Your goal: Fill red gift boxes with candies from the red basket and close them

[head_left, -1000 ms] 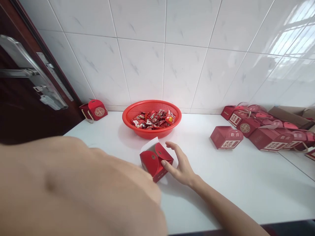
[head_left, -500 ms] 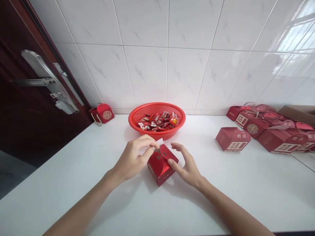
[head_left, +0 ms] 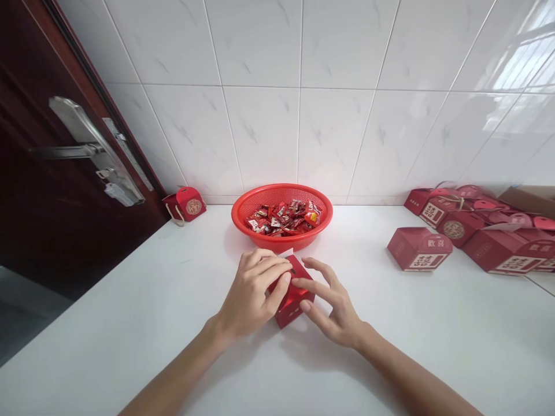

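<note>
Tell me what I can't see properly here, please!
Inside of the small red cardboard box: head view, hidden by its flaps and the left hand.
Floor of the round red plastic basket: head view, covered by shiny red wrapped packets.
Small print on those packets: head view, too small.
Right end of the brown cardboard carton: head view, cut off by the right edge.

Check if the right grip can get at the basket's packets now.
Likely yes: the open-topped basket stands just beyond the red box, packets exposed; nothing blocks the right grip along the box's right side, though it must clear the rim.
</note>
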Action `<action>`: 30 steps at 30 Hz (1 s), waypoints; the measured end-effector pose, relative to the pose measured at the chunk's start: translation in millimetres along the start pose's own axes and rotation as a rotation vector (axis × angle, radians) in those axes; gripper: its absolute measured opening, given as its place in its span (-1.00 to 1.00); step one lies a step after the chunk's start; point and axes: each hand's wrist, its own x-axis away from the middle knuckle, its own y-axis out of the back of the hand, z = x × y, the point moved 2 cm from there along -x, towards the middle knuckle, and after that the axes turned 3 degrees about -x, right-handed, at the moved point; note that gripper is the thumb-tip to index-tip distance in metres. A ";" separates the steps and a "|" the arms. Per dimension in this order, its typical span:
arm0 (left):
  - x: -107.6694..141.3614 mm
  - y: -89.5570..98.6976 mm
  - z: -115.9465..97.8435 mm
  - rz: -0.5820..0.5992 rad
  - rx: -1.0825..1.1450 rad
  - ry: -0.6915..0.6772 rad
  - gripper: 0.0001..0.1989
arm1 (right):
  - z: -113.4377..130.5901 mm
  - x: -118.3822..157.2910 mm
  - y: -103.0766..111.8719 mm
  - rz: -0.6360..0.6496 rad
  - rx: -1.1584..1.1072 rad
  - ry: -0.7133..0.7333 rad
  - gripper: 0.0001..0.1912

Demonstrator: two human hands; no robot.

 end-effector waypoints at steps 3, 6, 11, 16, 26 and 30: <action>2.8 -3.4 2.7 -0.010 -0.032 -0.017 -0.78 | 7.0 -0.5 -3.2 0.047 0.059 0.096 -0.67; 7.2 -7.7 7.6 0.033 -0.035 0.014 -0.76 | 10.4 -1.2 -6.9 0.077 0.099 0.140 -0.64; 15.8 -10.5 15.7 0.046 0.071 0.098 -0.76 | 7.2 1.6 -10.5 0.035 0.135 0.094 -0.58; 18.4 -11.0 20.3 0.028 0.207 0.192 -0.74 | 3.9 5.2 -11.7 0.020 0.176 0.005 -0.55; 24.3 -22.2 23.1 0.109 0.217 0.315 -0.60 | 2.6 5.8 -11.5 0.013 0.207 -0.062 -0.41; 24.9 -23.9 21.1 0.139 0.257 0.292 -0.55 | 3.6 4.8 -9.8 -0.007 0.177 -0.070 -0.38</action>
